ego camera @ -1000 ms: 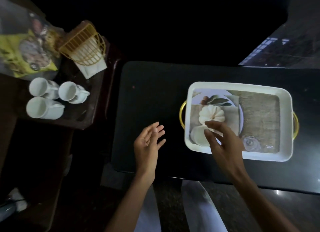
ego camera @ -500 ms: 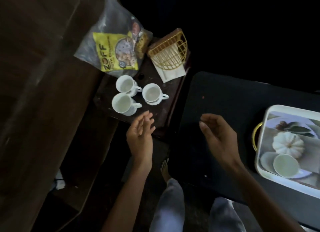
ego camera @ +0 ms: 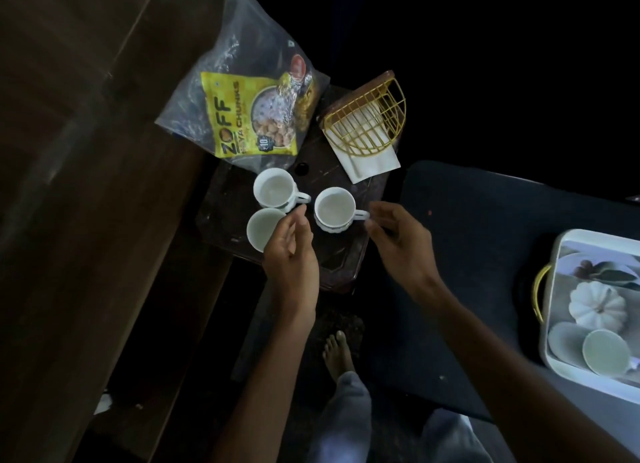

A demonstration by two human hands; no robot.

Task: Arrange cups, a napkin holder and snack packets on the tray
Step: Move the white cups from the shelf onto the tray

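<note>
- Tray (ego camera: pixel 568 241) at the right edge of the frame holds one white cup (ego camera: pixel 605 352).
- Three cups (ego camera: pixel 273 187) stand empty on the small dark counter (ego camera: pixel 341 255), beside the snack packets (ego camera: pixel 249 120) and napkin holder (ego camera: pixel 367 120).
- Left hand (ego camera: pixel 292 255) over the near-left cup, grip apart.
- Right hand (ego camera: pixel 398 241) with its grip apart, at the handle of the right cup (ego camera: pixel 334 206).

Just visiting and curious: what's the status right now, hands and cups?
Left hand open at near cup. Right hand open by second cup's handle. One cup on tray. Nothing blocking.
</note>
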